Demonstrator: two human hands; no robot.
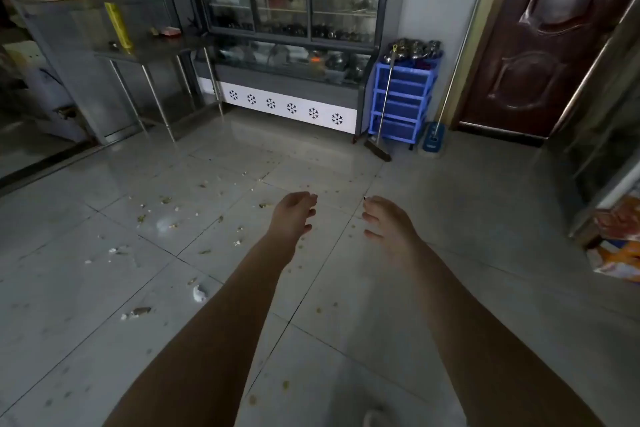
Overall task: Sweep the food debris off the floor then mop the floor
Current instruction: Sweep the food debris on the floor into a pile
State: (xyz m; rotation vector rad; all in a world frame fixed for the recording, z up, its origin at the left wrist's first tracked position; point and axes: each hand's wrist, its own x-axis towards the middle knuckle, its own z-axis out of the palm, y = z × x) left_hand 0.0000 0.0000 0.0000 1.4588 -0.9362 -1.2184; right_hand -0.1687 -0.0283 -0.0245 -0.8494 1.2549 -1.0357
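Food debris [166,218] lies scattered over the grey tiled floor [467,236], mostly left of centre and between my arms. A broom [381,121] with a metal handle leans against the blue plastic drawer unit [401,100] at the back. To its right a mop [446,94] with a blue head stands against the wall by the door. My left hand [294,213] and my right hand [386,222] stretch out in front of me above the floor, fingers loosely curled, holding nothing. Both are well short of the broom.
A glass-fronted refrigerated display case [287,45] fills the back wall. A steel table [156,52] stands at the left. A dark wooden door [540,38] is at the back right. Packaged goods [620,246] sit on the floor at the right edge.
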